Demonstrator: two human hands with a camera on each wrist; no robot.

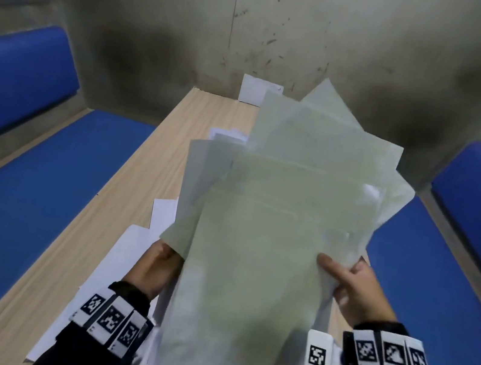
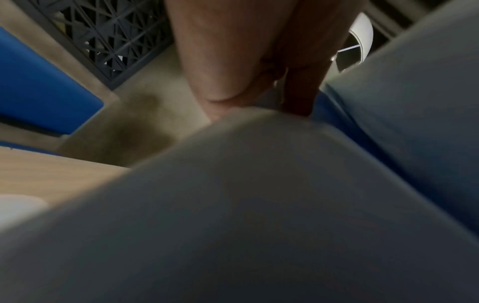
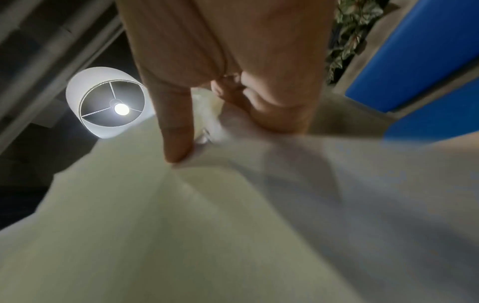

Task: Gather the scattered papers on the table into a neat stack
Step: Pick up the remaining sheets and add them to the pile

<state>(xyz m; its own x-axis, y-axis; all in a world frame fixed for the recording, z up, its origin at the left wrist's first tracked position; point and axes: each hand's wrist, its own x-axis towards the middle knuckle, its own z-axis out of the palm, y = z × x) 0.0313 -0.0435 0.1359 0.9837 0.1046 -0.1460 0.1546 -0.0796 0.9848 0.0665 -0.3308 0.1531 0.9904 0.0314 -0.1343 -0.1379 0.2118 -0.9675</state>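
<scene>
A long wooden table [image 1: 124, 182] runs between two blue benches [image 1: 42, 181] toward a stained wall, with loose white sheets [image 1: 139, 248] lying on its near left side and more by the far end. Above it, a fanned bundle of papers [image 1: 274, 220] is held up off the surface, its corners splayed at differing angles. The right hand [image 1: 355, 287] grasps the bundle's right edge, thumb on top and fingers curled beneath; the left hand [image 1: 158, 267] supports the left edge from under the sheets, and whether its fingers close on the paper cannot be told. To square the bundle well, the grip likely should loosen enough for sheets to slide, then the lower edge be tapped on the table before collecting the rest.
</scene>
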